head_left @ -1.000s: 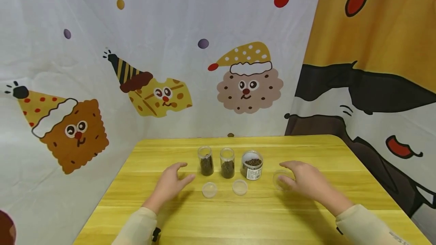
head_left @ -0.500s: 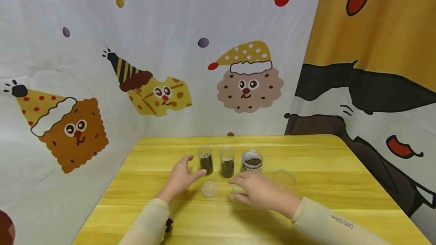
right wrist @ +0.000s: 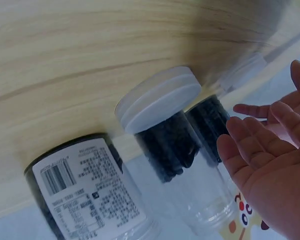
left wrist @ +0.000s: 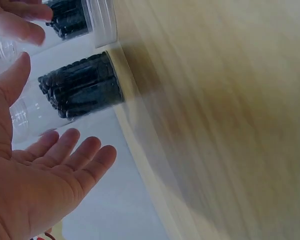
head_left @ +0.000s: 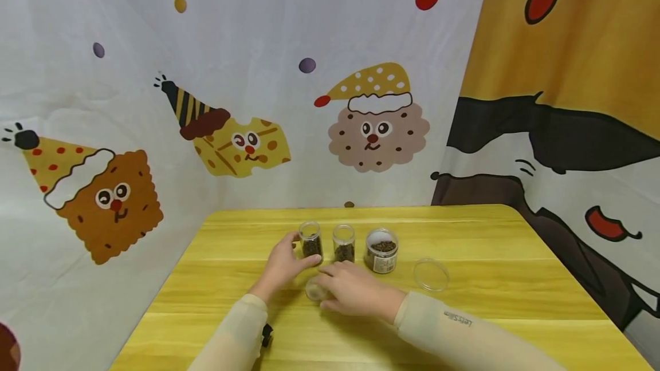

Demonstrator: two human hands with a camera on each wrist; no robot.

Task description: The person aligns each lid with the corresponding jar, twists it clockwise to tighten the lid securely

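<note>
My left hand (head_left: 283, 265) curves loosely beside the left slim jar (head_left: 311, 248) of dark pieces; contact cannot be told. In the left wrist view its thumb and fingers (left wrist: 45, 185) are spread around that upright jar (left wrist: 82, 87), without a visible grip. Over the left lid (head_left: 311, 289) hovers my right hand (head_left: 356, 288), hiding the base of the middle slim jar (head_left: 344, 245). From the right wrist, the hand (right wrist: 275, 175) has relaxed fingers with nothing held, while a white lid (right wrist: 157, 100) rests before a jar (right wrist: 172, 150).
A wide labelled jar (head_left: 381, 256) with brown bits stands right of the slim jars. Farther right a clear round lid (head_left: 431, 275) lies on the yellow wooden table (head_left: 479, 245). Behind it hangs a cartoon-printed cloth (head_left: 258, 27).
My right hand has moved left from the clear lid, past the middle lid, to the left one. My left hand has moved right and forward to the left jar.
</note>
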